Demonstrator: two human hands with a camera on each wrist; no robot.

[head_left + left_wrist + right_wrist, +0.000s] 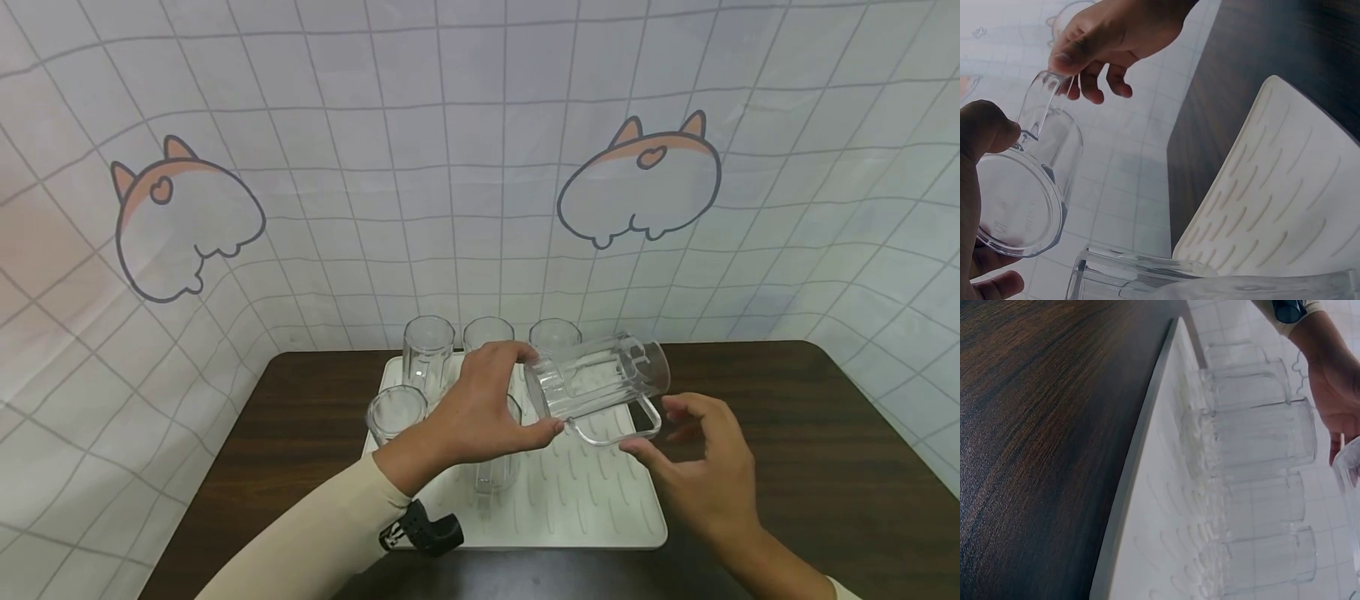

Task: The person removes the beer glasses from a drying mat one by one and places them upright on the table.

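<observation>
A clear glass mug (592, 379) is held tilted on its side above the mat, its base to the left and its open rim to the right. My left hand (487, 408) grips it round the base, thumb below and fingers above. At the handle (1044, 103), my right hand (1119, 37) pinches the outer end between thumb and fingers. Its other fingers are curled behind. Several more clear mugs stand on the white ridged mat (600, 500), among them one (427, 354) at the back left and one (495, 471) partly hidden under my left hand.
The mat lies on a dark wooden table (750, 375). Behind and at both sides hangs a white grid-patterned cloth (465, 192) with cartoon drawings. More mugs (1260, 437) stand close together along the mat in the right wrist view.
</observation>
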